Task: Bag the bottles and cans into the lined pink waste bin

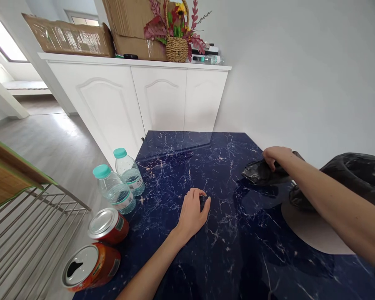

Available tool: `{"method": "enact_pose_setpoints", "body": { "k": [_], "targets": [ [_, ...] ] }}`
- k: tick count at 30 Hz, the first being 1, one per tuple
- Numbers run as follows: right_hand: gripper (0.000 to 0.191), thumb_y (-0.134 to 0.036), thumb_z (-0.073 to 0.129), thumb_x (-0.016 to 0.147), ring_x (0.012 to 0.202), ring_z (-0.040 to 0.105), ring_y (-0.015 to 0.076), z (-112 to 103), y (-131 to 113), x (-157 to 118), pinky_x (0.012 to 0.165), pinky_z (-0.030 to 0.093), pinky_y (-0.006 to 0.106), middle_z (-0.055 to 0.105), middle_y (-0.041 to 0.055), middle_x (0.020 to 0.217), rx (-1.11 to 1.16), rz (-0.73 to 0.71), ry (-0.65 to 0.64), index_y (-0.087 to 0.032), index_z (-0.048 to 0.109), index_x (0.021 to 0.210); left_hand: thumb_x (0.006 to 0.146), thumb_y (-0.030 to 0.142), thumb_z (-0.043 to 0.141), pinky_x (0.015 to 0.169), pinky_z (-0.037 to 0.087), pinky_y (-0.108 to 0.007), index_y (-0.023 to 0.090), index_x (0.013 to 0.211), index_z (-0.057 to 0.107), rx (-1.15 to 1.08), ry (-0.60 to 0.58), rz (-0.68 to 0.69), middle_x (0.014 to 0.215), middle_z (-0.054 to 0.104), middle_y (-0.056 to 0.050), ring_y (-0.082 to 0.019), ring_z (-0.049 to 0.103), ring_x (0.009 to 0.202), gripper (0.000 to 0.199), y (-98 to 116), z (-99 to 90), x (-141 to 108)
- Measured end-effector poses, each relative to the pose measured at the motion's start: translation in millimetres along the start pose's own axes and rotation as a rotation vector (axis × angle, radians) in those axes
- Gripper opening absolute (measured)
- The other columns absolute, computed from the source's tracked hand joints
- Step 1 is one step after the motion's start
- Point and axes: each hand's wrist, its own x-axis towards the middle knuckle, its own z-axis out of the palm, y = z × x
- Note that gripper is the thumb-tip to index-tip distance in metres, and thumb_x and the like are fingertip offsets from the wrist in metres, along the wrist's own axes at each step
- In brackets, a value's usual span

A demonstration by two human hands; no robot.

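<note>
When the dark blue marbled table point(218, 254) was examined, the person's left hand point(194, 209) was found over its middle, palm down, fingers loosely bent and thumb held apart from them; nothing was seen in its grasp. The right hand point(274, 155) was at the table's far right side, bent over a crumpled black plastic bag point(258, 173) and touching it. Its visible fingers were curled, the others hidden, so it could not be told whether the bag was firmly gripped. The bag lay low on the table's right part, toward the far edge. Nearer along the table's right side was a rounded pale container point(309, 231) with black plastic point(359, 171) over its top, partly covered from view by the right forearm.

Along the table's left edge, four drink containers stood in a row: two clear bottles point(129, 173) point(114, 189) with turquoise caps, each part-filled, then two red cans point(108, 226) point(92, 266). The nearest can's top had a dark opening. Beyond the table's far edge stood a white cabinet point(162, 96) bearing a woven flower basket point(177, 50). A metal rack point(69, 195) stood left of the table.
</note>
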Motion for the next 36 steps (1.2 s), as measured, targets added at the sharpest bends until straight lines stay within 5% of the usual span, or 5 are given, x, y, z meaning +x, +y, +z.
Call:
{"method": "enact_pose_setpoints", "body": {
  "k": [8,16,21,30,36],
  "targets": [
    [0.086,-0.045,0.084,0.086,0.153,0.031,0.0622,40.4,-3.2,-18.6,0.105,0.034,0.087,0.042,0.0348,0.163,0.051,0.092,-0.184,-0.018,0.050,0.160,0.108,0.036,0.053,0.096,0.054,-0.047,0.024,0.111,0.057,-0.005,-0.002,-0.010,0.112,0.065,-0.009,-0.027,0.065,0.106,0.014,0.0,-0.9,2.5],
    [0.088,-0.069,0.022,0.107,0.162,0.016,0.0526,99.4,1.4,-74.1,0.123,0.019,0.075,0.020,0.0321,0.175,0.247,0.063,-0.083,-0.008,0.029,0.169,0.108,0.036,0.054,0.098,0.052,-0.048,0.023,0.110,0.056,0.007,-0.025,0.011,0.112,0.065,-0.009,-0.028,0.065,0.106,0.013,2.4,-3.5,3.2],
    [0.093,-0.073,0.021,0.104,0.159,0.021,0.0561,128.9,7.2,-89.9,0.121,0.018,0.078,0.024,0.0326,0.173,0.308,0.173,-0.077,-0.008,0.032,0.169,0.109,0.037,0.052,0.095,0.053,-0.046,0.022,0.110,0.057,0.009,-0.040,0.006,0.112,0.065,-0.009,-0.027,0.065,0.104,0.015,2.3,-4.3,4.1],
    [0.081,-0.063,0.026,0.107,0.164,0.010,0.0473,129.6,11.1,-96.3,0.126,0.008,0.073,0.019,0.0265,0.177,0.391,0.212,0.127,-0.011,0.039,0.167,0.108,0.035,0.053,0.098,0.051,-0.048,0.022,0.110,0.058,0.012,-0.046,0.016,0.115,0.065,-0.009,-0.027,0.064,0.107,0.014,0.8,-3.0,4.9],
    [0.082,-0.055,0.029,0.107,0.160,0.019,0.0552,118.8,7.5,-97.8,0.122,0.013,0.079,0.025,0.0409,0.169,0.480,0.335,0.162,0.005,0.038,0.162,0.108,0.035,0.053,0.097,0.050,-0.048,0.023,0.110,0.059,0.023,-0.059,0.020,0.111,0.067,-0.009,-0.028,0.064,0.106,0.014,3.4,-5.2,5.2]
  ]
}}
